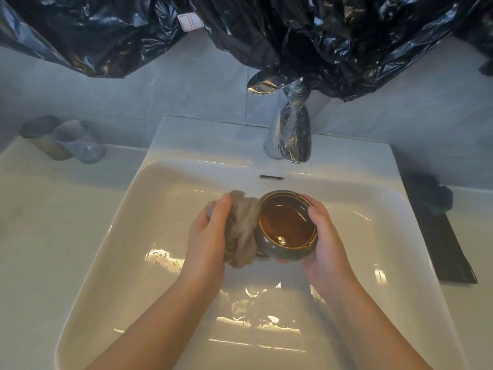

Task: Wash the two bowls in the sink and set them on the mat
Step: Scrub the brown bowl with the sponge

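Step in hand, as I judge it: scrubbing the outside of the first bowl.

Position: ceramic bowl (286, 225), dark grey-green outside and glossy brown inside, is held above the middle of the white sink basin (133, 236), mouth up and tipped slightly toward the camera, clear of the basin floor.

Grip: right hand (325, 244) cups the bowl's right wall, fingers curled over the rim, palm under the side. Left hand (208, 236) grips a bunched beige dishcloth (240, 231) and presses it against the bowl's left outer wall.

Doing it well:
- Keep the right hand as the anchor and turn the bowl by small amounts, so the cloth covers the full circumference.
- Take the cloth under the foot and over the gold-edged rim, including the stretch the right fingers now cover.
- Wet glaze is likely slippery, so work low over the basin.
- No water is seen running from the chrome tap (293, 134); a rinse will be needed afterwards.

Counts:
- Bowls: one certain. A dark rounded object (434, 196) at the far end of the black mat (450, 252) may be the second, but it is too dim to tell.
- Dishcloths: one.
- Mats: one, right of the sink.
- Tumblers (77, 141): two, on the left counter.
- Taps: one.
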